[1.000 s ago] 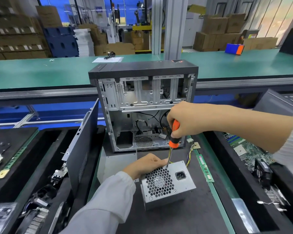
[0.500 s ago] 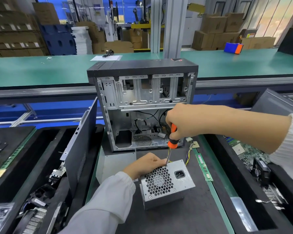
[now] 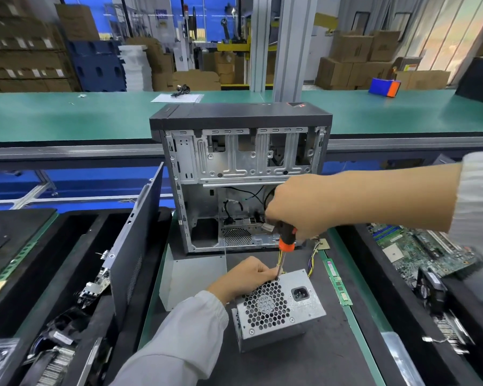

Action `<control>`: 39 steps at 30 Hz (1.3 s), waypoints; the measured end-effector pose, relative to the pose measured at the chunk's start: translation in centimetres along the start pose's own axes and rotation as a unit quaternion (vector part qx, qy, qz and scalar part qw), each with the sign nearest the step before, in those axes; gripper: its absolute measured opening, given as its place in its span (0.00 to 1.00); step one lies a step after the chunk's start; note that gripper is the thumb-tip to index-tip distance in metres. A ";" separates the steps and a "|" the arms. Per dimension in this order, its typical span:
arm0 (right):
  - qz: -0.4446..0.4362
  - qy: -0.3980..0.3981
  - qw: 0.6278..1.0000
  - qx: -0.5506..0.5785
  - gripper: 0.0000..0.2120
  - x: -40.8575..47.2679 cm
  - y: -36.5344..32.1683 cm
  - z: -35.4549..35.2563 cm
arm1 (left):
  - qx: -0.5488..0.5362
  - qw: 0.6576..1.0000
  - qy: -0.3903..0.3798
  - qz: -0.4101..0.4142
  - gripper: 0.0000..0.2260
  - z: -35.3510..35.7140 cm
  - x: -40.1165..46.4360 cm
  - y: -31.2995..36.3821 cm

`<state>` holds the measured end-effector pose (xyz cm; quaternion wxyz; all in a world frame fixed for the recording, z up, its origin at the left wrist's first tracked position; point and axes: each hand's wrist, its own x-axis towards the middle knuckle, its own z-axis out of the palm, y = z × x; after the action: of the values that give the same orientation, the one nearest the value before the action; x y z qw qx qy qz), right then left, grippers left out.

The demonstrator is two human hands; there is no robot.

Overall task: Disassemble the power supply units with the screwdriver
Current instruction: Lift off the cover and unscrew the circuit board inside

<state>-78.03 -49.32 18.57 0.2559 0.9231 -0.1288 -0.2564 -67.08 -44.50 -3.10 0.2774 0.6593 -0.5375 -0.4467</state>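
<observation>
Screwdriver (image 3: 286, 240) in the right hand (image 3: 299, 207), its orange-and-black handle wrapped by curled fingers, its metal shaft running down to the far top corner of the power supply unit (image 3: 279, 305). The unit is a grey metal box that sits on the dark mat (image 3: 313, 363) in front of the person, with its honeycomb fan grille and black mains socket turned up toward the camera. The left hand (image 3: 246, 275) grips the unit's far left edge, fingers curled over the corner just beside the shaft's tip; whether the fingertips touch the shaft cannot be told. A bundle of coloured wires (image 3: 313, 256) trails from behind the unit. Just beyond it stands an open computer case (image 3: 240, 176), upright, its side off, bare drive bays above and loose black cables below. A dark side panel (image 3: 135, 246) leans upright to the left of the case. A green memory stick (image 3: 337, 282) lies on the strip to the right of the mat, and a green motherboard (image 3: 418, 252) rests in the black tray further right. Behind the case runs a long green bench (image 3: 67, 115) with stacked cardboard boxes (image 3: 354, 59) beyond.
</observation>
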 end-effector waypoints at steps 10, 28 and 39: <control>0.037 -0.290 0.916 0.273 0.13 2.3 2.1 -1.7 | 0.032 0.999 0.011 0.021 0.27 0.5 0.4 -0.9; 0.205 -0.337 0.762 0.513 0.20 1.6 2.3 -1.1 | 0.002 0.999 -0.005 0.052 0.26 0.6 -0.5 -0.4; -0.327 0.146 0.873 -0.332 0.08 -1.1 0.5 0.1 | 0.010 0.999 0.010 0.043 0.27 0.3 -0.2 -0.5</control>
<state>-79.09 -49.36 19.16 0.4645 0.8003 0.3121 -0.2151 -67.07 -44.12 -3.60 0.2951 0.6427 -0.5666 -0.4228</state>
